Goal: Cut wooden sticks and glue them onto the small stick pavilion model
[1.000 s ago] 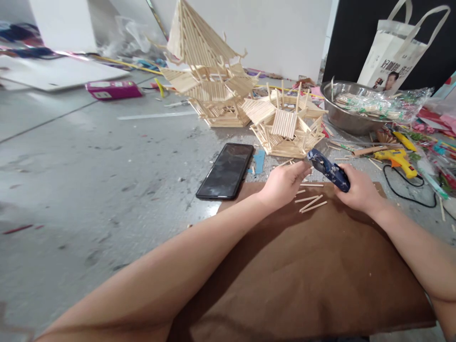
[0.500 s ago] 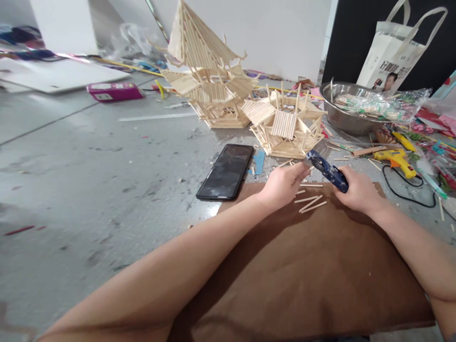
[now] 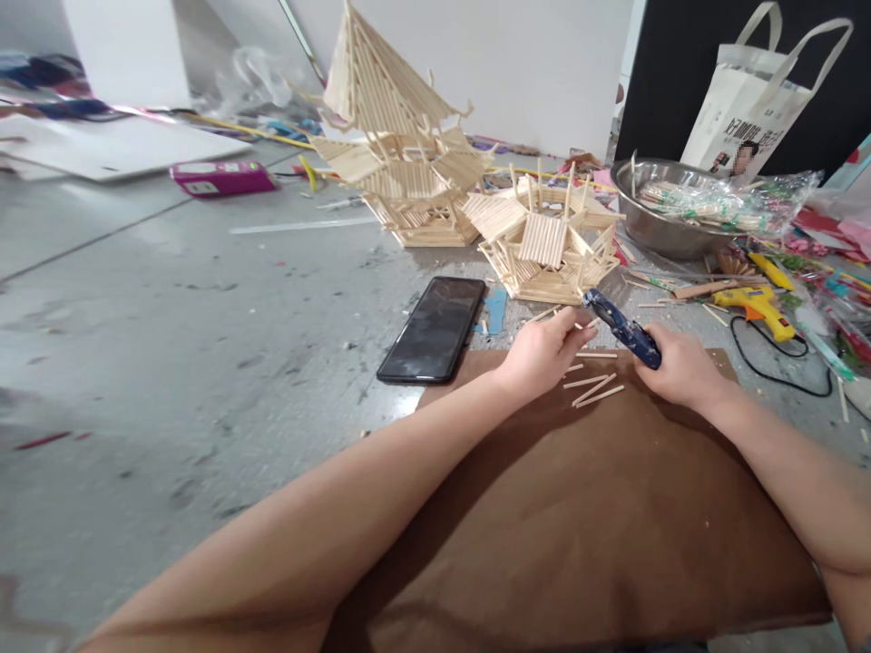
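My left hand [image 3: 543, 354] is closed in a pinch on a thin wooden stick [image 3: 591, 324], most of it hidden by the fingers. My right hand [image 3: 680, 365] grips a dark blue hand tool [image 3: 624, 330] smeared with white; its exact kind is unclear. The tool's far end lies close to the stick, but I cannot tell if they touch. Below the hands, several short wooden sticks [image 3: 599, 390] are scattered on a brown cloth [image 3: 585, 517]. Just beyond the hands stands a small open-topped stick model [image 3: 544, 240], with a taller stick pagoda [image 3: 405, 172] behind it.
A black phone [image 3: 433, 330] lies left of the cloth, beside a blue scrap [image 3: 496, 310]. To the right are a yellow glue gun [image 3: 758, 307] with a black cord and a metal bowl [image 3: 663, 227] of bagged sticks. A white tote bag [image 3: 738, 113] stands behind; a purple packet [image 3: 223, 178] lies far left.
The right hand and the blue tool have shifted very slightly left. The left hand keeps its pinch in nearly the same place. The view has moved a little.
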`<state>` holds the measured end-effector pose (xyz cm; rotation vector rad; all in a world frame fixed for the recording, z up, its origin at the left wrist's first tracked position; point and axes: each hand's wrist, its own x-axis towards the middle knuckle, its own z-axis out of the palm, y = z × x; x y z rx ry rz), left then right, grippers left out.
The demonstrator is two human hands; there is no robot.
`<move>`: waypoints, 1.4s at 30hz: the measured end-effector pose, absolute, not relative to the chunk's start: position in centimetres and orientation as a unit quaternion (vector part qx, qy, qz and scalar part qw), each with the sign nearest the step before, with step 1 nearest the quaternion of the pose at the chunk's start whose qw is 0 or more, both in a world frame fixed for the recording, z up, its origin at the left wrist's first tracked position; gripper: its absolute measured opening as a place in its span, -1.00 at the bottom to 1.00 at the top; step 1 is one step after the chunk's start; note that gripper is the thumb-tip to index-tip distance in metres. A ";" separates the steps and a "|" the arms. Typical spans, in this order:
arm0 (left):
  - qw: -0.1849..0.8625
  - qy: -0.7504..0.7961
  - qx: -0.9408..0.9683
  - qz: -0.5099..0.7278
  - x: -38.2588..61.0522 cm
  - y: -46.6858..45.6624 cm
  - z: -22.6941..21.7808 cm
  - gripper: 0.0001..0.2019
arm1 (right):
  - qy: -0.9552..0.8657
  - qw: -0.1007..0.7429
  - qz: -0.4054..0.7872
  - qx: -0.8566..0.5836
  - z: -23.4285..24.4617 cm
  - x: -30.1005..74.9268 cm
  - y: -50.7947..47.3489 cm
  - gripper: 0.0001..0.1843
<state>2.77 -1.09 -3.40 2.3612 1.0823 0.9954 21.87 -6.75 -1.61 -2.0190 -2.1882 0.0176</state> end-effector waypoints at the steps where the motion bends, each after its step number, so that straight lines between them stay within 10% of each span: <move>1: 0.177 0.385 0.834 0.354 2.8 -1.1 -3.4 -0.85 | -0.732 0.081 0.007 -0.676 -1.6 21.8 -6.8 -0.78; 42: 0.146 0.407 0.843 0.321 2.9 -1.4 -3.0 -0.77 | -0.712 0.106 0.015 -0.694 -1.8 21.7 -6.7 -0.78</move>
